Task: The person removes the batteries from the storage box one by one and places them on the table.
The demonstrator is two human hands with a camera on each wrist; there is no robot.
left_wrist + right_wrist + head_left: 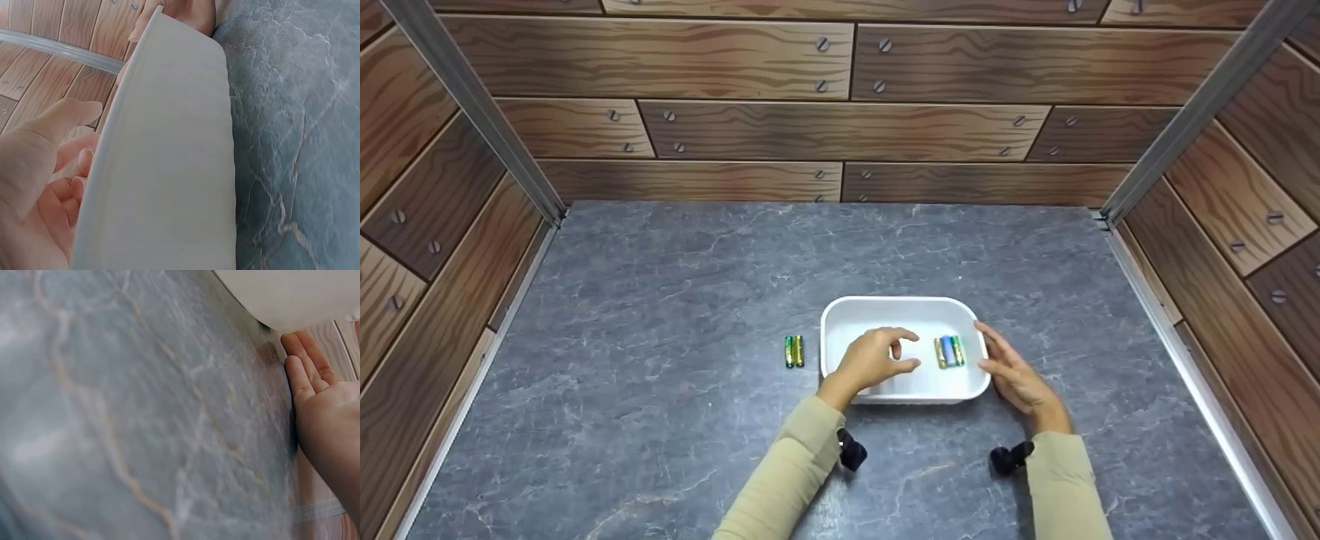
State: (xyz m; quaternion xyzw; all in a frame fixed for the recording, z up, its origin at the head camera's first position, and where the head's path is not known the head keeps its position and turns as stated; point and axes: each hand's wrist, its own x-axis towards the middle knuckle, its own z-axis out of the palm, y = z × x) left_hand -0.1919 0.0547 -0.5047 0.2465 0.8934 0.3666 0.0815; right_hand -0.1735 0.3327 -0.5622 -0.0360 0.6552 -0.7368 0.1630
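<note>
A white plastic tray (885, 306) with rounded corners stands on the table. Inside it, near the right end, three batteries (949, 351) lie side by side, coloured gold, blue and green. My left hand (874, 356) is over the tray, thumb and index finger parted, nothing between them; the left wrist view shows it beyond the tray's wall (163, 140). At the tray's right end, my right hand (1016, 375) touches the rim with its fingertips, the fingers fairly straight. Two green-and-gold batteries (794, 352) lie on the table left of the tray.
The grey marbled table (660, 420) surrounds the tray. Wood-patterned walls (735, 131) close off the back and both sides, with metal rails (1170, 135) at the corners. A small black wrist camera (851, 450) sits at the left sleeve, another (1009, 457) at the right.
</note>
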